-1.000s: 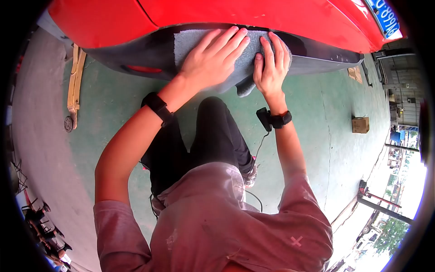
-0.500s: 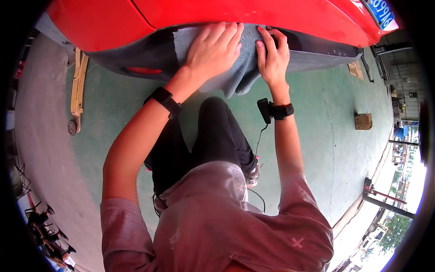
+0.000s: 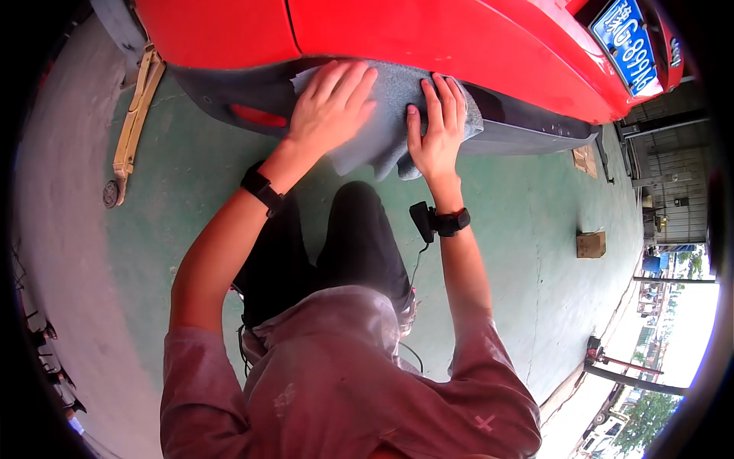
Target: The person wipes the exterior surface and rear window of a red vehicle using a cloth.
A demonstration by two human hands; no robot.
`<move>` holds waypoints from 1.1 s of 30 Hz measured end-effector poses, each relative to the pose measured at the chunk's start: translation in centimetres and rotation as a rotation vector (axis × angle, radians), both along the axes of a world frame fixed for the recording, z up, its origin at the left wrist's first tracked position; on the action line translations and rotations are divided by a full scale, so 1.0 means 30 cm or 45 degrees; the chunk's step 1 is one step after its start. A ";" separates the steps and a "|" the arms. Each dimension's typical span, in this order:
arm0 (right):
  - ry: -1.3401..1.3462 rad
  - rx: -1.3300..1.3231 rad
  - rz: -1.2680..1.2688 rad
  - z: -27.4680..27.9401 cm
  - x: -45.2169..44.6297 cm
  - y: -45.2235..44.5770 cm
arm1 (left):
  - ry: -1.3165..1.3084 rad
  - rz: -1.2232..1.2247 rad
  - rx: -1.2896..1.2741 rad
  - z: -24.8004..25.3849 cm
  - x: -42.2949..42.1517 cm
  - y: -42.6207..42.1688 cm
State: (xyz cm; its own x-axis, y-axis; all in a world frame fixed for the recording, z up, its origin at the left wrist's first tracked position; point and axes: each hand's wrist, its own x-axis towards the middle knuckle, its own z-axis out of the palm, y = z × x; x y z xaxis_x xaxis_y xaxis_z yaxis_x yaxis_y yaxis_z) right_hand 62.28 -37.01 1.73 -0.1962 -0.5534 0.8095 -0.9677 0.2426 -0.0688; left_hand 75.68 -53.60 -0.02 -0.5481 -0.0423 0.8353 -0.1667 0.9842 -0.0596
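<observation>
A grey towel (image 3: 396, 92) is spread over the dark lower bumper (image 3: 520, 131) of a red car (image 3: 367, 30). My left hand (image 3: 332, 107) lies with fingers stretched out on the towel's left part, slightly blurred. On the towel's right part rests my right hand (image 3: 440, 130), its fingers extended upward and the thumb apart. Loose folds of the towel hang below the bumper between both hands. Left of the towel, a red reflector (image 3: 258, 116) is set in the bumper. The bumper surface beneath the towel is hidden.
A yellow jack-like bar (image 3: 138, 122) with a small wheel lies on the green floor (image 3: 505, 229) at left. At right are a cardboard box (image 3: 591, 245) and a flat cardboard piece (image 3: 585, 161). The blue licence plate (image 3: 625, 46) is at upper right.
The view has shifted, showing more of the car and plate. More of the towel lies flat to the right, and my right hand's fingers have straightened on it. My left hand remains on the towel.
</observation>
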 end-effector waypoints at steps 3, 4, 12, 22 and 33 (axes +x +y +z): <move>0.026 0.068 0.089 0.017 0.013 -0.007 | -0.007 0.080 0.058 0.005 0.047 -0.021; -0.011 0.015 0.120 0.013 0.012 -0.006 | -0.015 0.071 0.074 0.013 0.055 -0.017; 0.034 -0.062 -0.182 -0.103 0.013 0.067 | -0.155 0.086 0.140 0.038 0.076 0.044; 0.008 0.013 -0.262 -0.027 -0.124 0.071 | -0.180 0.007 0.160 0.040 0.085 0.056; 0.207 0.013 -0.538 -0.047 -0.273 0.162 | -0.235 -0.209 0.254 0.074 0.051 0.092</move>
